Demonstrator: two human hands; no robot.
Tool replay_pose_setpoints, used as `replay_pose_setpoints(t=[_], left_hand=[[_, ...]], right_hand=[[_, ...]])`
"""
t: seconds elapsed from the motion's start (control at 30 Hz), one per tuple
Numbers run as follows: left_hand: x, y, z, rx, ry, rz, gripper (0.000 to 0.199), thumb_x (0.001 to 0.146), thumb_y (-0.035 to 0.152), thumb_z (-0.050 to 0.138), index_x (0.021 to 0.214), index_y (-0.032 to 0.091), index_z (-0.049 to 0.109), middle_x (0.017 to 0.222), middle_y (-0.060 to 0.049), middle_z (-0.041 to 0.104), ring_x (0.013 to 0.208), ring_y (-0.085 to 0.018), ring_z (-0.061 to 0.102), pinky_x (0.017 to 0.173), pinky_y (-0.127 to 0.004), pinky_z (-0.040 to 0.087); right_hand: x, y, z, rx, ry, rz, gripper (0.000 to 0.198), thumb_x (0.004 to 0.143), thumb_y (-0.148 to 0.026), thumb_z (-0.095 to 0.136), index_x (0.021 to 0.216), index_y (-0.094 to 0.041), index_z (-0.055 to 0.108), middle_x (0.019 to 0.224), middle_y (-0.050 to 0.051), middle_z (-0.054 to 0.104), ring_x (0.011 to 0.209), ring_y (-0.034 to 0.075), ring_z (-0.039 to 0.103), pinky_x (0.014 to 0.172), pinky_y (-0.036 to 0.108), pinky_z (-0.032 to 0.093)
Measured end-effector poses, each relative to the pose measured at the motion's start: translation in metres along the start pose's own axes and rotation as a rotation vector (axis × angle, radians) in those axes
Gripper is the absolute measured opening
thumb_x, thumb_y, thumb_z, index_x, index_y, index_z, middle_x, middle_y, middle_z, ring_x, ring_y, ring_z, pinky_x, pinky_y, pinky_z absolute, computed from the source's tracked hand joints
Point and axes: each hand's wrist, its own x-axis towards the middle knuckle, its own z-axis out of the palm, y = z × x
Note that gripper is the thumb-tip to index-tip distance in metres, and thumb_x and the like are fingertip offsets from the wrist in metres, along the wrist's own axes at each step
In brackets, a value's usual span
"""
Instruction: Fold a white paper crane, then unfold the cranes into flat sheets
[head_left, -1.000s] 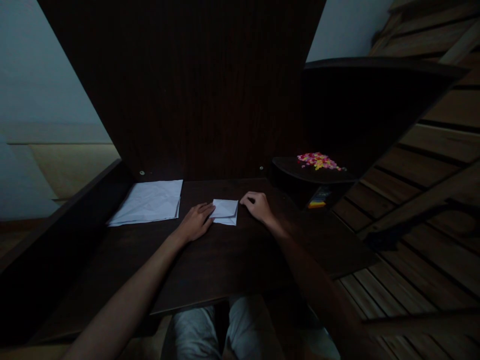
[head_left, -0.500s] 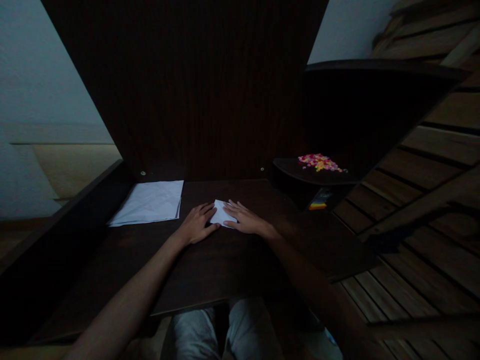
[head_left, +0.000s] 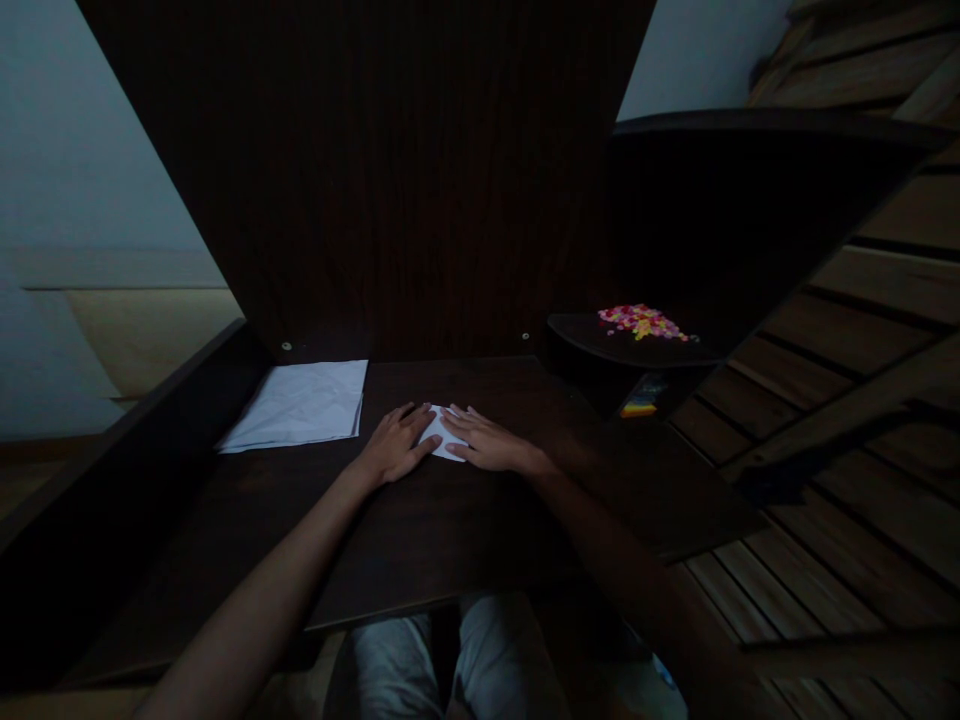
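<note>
A small white piece of paper (head_left: 445, 438), seemingly folded, lies on the dark wooden desk (head_left: 420, 540) in front of me. My left hand (head_left: 397, 443) rests on its left side, fingers spread and thumb reaching over the paper. From the other side, my right hand (head_left: 484, 438) lies flat over the paper's right part, its fingers stretched out. Both hands press the paper from above and neither grips it. My fingers cover parts of its edges.
A stack of larger white sheets (head_left: 300, 403) lies at the desk's left. On a small corner shelf (head_left: 592, 335) at the right sits a pile of pink, red and yellow bits (head_left: 643, 322). A dark board (head_left: 390, 200) rises behind the desk. Wooden slats (head_left: 870, 400) stand at the right.
My left fingers now cover more of the paper's upper left, and the left thumb lies further over it. The paper's angle has turned slightly. My right hand has barely moved.
</note>
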Motion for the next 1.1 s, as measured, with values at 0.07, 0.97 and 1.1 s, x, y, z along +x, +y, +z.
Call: replay_pose_setpoints(t=[0.07, 0.97, 1.1], left_hand=[[0.000, -0.003, 0.000, -0.009, -0.019, -0.004, 0.063, 0.093, 0.057, 0.032, 0.145, 0.021, 0.037, 0.153, -0.007, 0.032, 0.142, -0.032, 0.022, 0.114, -0.051, 0.021], [0.004, -0.004, 0.000, -0.200, 0.051, -0.079, 0.069, 0.082, 0.054, 0.054, 0.139, 0.016, 0.040, 0.149, -0.016, 0.038, 0.141, -0.032, 0.025, 0.115, -0.056, 0.013], [0.004, 0.000, -0.003, -0.372, 0.076, -0.070, 0.068, 0.079, 0.044, 0.062, 0.138, 0.017, 0.040, 0.142, -0.014, 0.048, 0.136, -0.029, 0.038, 0.115, -0.054, 0.014]], right_hand=[[0.000, 0.003, 0.001, 0.015, 0.017, 0.002, 0.071, 0.093, -0.058, 0.035, 0.149, -0.016, 0.024, 0.156, 0.012, 0.021, 0.145, 0.025, 0.016, 0.119, 0.046, 0.013], [0.003, 0.014, 0.000, 0.154, 0.200, 0.177, 0.095, 0.065, -0.060, 0.073, 0.140, -0.013, 0.040, 0.147, 0.020, 0.037, 0.140, 0.034, 0.027, 0.115, 0.053, 0.018], [0.004, 0.010, -0.002, 0.198, 0.277, 0.159, 0.076, 0.070, -0.049, 0.075, 0.134, -0.018, 0.048, 0.136, 0.016, 0.050, 0.128, 0.031, 0.043, 0.107, 0.050, 0.033]])
